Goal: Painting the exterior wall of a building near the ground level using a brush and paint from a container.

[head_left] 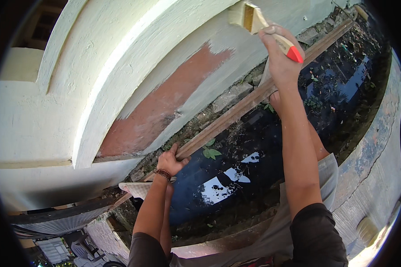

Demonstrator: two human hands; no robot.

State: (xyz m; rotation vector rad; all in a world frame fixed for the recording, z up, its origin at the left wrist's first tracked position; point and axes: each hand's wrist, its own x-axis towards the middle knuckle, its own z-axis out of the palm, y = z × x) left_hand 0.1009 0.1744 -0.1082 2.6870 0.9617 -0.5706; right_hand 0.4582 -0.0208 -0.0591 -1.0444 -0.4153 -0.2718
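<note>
My right hand (283,55) is closed round the wooden handle of a flat paintbrush (280,42), which has a red tip. The pale bristles are against the upper part of the wall (200,107), slightly blurred. White paint covers most of that wall, around a reddish-brown patch (165,100) with ragged brush-stroke edges. Lower left, my left hand (173,162), with a beaded bracelet at the wrist, grips a long wooden plank (236,111). That plank runs diagonally along the foot of the wall, above dark water.
Dark water (182,196) with floating leaves and bright reflections lies below me. A curved concrete rim (365,164) bounds it on the right. Broken stones (231,95) line the wall's foot. A white curved moulding (107,84) juts out above the patch. Chairs (82,247) stand at the lower left.
</note>
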